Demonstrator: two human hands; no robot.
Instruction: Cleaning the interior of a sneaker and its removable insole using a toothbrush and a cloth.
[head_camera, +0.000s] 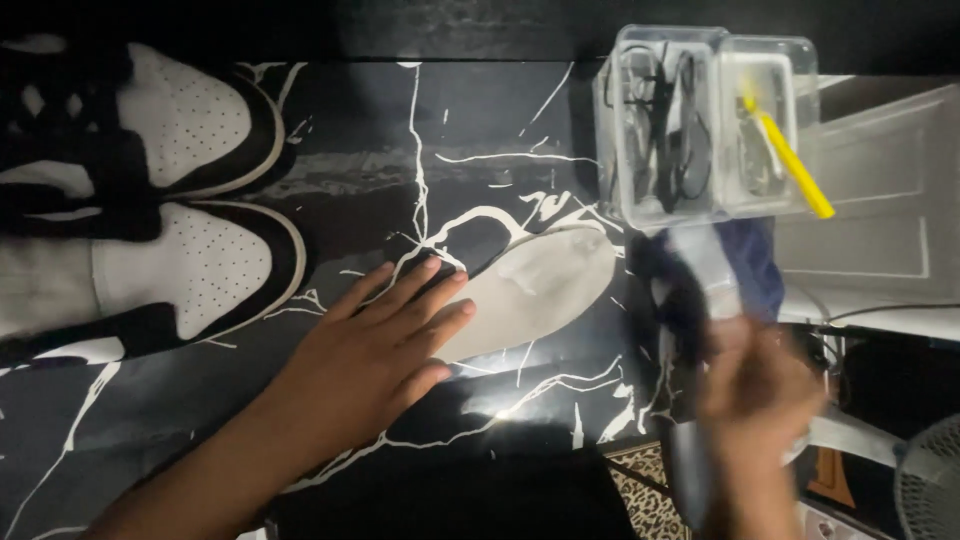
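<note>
The left hand (385, 345) lies flat, fingers spread, its grip apart and pressing the near end of a pale shoe insole (535, 290) onto the black marbled worktop (400, 150). The insole runs away from the fingertips toward the upper right, its far tip stopping just short of the clear boxes. Below the palm the worktop's near edge falls into shadow, with bare marbled surface open between wrist and edge.

The right hand (755, 385) is smeared by motion blur at the worktop's right edge; its grip looks closed around a dark blue and white cloth (725, 270), though the fingers cannot be made out.

Left of the flat hand, a pair of black and white sneakers (190, 200) lies toe-inward, heels cut off by the frame. Beyond the cloth stand two clear plastic boxes (700, 120), one holding black cords, the other a yellow-handled tool (790, 160). A fan (930, 480) is clipped at the lower right corner.
</note>
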